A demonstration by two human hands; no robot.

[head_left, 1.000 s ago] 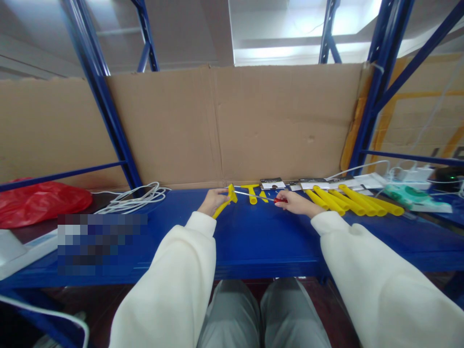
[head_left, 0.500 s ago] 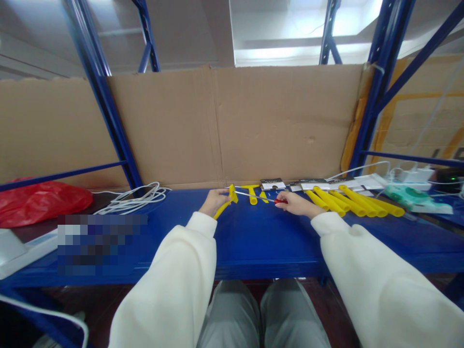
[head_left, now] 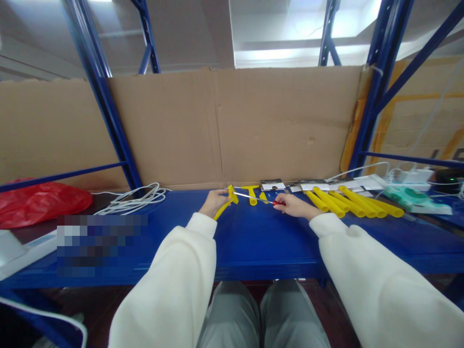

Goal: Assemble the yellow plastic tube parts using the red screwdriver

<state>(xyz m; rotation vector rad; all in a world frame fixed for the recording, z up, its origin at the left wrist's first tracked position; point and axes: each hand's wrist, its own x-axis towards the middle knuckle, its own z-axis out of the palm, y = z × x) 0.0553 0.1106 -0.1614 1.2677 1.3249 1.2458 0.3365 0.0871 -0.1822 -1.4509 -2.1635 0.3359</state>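
My left hand [head_left: 213, 202] is closed around a yellow plastic tool with a T-shaped head [head_left: 232, 194], probably a scraper, its handle slanting down toward my wrist. In my right hand [head_left: 290, 204] is the red handle of a screwdriver [head_left: 250, 196]. The metal shaft points left, and its tip meets the yellow head. Behind the shaft lie a yellow T-shaped piece [head_left: 252, 199] and a small yellow part [head_left: 263, 196] on the blue table.
Several yellow tubular handles [head_left: 357, 203] lie to the right, beside black-and-white printed cards [head_left: 273, 185]. A coiled white cable [head_left: 145, 197] and a red plastic bag [head_left: 43, 200] are on the left. A cardboard panel [head_left: 232, 130] stands behind the blue table [head_left: 261, 241].
My right hand and the screwdriver have shifted very slightly left. The left hand holds the yellow tool almost unmoved.
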